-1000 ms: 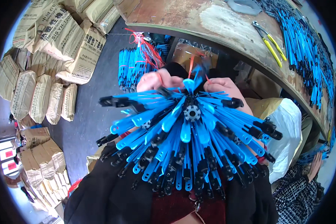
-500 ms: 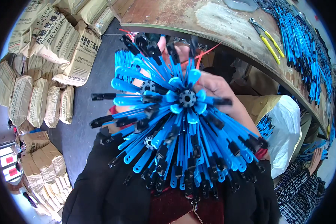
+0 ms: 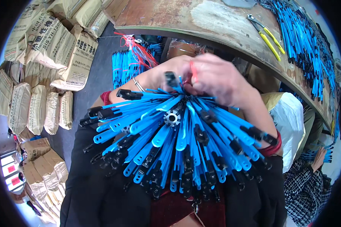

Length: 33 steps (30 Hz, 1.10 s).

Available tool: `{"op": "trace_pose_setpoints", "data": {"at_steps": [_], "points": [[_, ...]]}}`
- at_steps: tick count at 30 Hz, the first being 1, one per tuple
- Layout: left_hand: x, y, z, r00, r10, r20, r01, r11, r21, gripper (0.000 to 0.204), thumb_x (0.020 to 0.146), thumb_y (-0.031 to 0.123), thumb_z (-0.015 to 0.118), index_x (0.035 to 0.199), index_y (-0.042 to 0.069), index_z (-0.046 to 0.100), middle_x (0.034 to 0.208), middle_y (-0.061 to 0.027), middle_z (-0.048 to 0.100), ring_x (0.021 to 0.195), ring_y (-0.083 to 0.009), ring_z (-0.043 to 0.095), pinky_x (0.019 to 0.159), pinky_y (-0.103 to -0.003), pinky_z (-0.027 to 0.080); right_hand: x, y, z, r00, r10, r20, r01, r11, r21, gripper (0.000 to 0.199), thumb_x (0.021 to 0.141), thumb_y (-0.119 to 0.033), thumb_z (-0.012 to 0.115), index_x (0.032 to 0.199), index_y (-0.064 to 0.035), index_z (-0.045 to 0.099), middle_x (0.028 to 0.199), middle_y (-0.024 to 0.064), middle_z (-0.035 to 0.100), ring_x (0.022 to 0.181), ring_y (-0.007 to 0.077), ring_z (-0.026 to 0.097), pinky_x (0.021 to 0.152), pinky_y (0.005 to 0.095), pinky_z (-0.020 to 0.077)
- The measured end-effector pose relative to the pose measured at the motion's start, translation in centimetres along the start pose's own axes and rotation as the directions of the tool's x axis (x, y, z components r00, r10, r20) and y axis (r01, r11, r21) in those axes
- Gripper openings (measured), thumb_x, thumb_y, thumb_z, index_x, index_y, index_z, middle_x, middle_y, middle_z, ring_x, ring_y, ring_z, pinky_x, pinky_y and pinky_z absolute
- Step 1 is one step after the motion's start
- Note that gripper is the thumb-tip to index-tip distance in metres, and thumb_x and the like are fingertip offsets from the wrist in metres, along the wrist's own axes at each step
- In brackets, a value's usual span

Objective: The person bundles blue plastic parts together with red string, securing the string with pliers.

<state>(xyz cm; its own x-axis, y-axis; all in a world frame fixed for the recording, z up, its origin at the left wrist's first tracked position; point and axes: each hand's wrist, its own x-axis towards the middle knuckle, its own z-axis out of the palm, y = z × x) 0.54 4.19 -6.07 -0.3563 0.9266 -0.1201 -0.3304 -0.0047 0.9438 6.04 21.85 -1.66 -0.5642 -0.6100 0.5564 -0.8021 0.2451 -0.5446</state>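
A thick bundle of blue rods with black end pieces [image 3: 185,145] fans out over my lap, its many ends toward me. A grey, notched hub [image 3: 172,118] shows among them. My right hand [image 3: 219,77], blurred by motion, is closed at the bundle's far side, with a red string [image 3: 194,72] at its fingers. Close beside it, my left hand [image 3: 180,68] bends in at the bundle's gathered part; its fingers are closed, but what they hold is hidden. A bracelet [image 3: 138,85] circles my left wrist.
Tied blue bundles [image 3: 121,70] and loose red strings [image 3: 142,51] lie beyond my left arm. A wooden table [image 3: 166,19] carries yellow-handled pliers [image 3: 269,41] and piled blue rods [image 3: 303,41]. Paper sacks [image 3: 38,106] stand left; a white sack [image 3: 288,125] and another person's hand [image 3: 320,157] are at right.
The bundle has tilted, its gathered part now on the far side. Both hands have come together there, with red string at the right fingers. The loose red strings behind have come into fuller view.
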Motion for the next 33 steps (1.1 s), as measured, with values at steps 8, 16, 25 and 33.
{"op": "trace_pose_setpoints", "data": {"at_steps": [8, 16, 25, 33], "points": [[-0.6, 3.4, 2.1, 0.992, -0.063, -0.108, 0.086, 0.970, 0.227, 0.034, 0.093, 0.033, 0.048, 0.086, 0.002, 0.063, 0.062, -0.0003, 0.051, 0.056, -0.0099, 0.048, 0.053, -0.021, 0.040, 3.3, 1.6, -2.3, 0.976, -0.194, -0.099, 0.111, 0.834, -0.540, 0.022, 0.087, -0.020, 0.052, 0.090, -0.0012, 0.063, 0.106, 0.0195, 0.061, 0.100, 0.0372, 0.057, 0.089, 0.0380, 0.0439], [-0.9, 4.4, 2.1, 0.996, -0.066, -0.067, 0.055, 0.986, -0.155, 0.037, 0.093, 0.033, 0.047, 0.089, 0.000, 0.063, 0.061, 0.0013, 0.048, 0.049, -0.0046, 0.039, 0.043, -0.017, 0.029, 4.6, 2.5, -2.9, 0.864, 0.448, 0.231, -0.499, 0.823, 0.272, 0.027, 0.090, -0.026, 0.052, 0.091, -0.0021, 0.063, 0.077, 0.0092, 0.062, 0.073, 0.0151, 0.061, 0.071, 0.0298, 0.0474], [-1.7, 4.8, 1.2, 0.946, -0.092, -0.312, -0.012, 0.948, -0.319, 0.033, 0.092, 0.029, 0.052, 0.100, -0.002, 0.063, 0.086, -0.0112, 0.066, 0.050, -0.0048, 0.040, 0.044, -0.018, 0.033, -1.3, -3.1, -6.5, 0.745, 0.537, 0.396, -0.542, 0.833, -0.109, 0.023, 0.090, -0.023, 0.054, 0.096, -0.0036, 0.064, 0.081, 0.0081, 0.064, 0.080, 0.0150, 0.060, 0.072, 0.0285, 0.0478], [-1.9, 6.0, 1.3, 0.908, 0.415, 0.053, -0.220, 0.367, 0.904, 0.030, 0.077, 0.004, 0.061, 0.107, 0.002, 0.062, 0.093, -0.0156, 0.067, 0.067, -0.0227, 0.063, 0.059, -0.027, 0.050, -3.7, 1.4, -3.4, 0.872, 0.489, -0.018, -0.474, 0.854, 0.213, 0.026, 0.090, -0.019, 0.054, 0.106, 0.0003, 0.060, 0.091, 0.0085, 0.066, 0.087, 0.0164, 0.061, 0.082, 0.0290, 0.0469]]}}
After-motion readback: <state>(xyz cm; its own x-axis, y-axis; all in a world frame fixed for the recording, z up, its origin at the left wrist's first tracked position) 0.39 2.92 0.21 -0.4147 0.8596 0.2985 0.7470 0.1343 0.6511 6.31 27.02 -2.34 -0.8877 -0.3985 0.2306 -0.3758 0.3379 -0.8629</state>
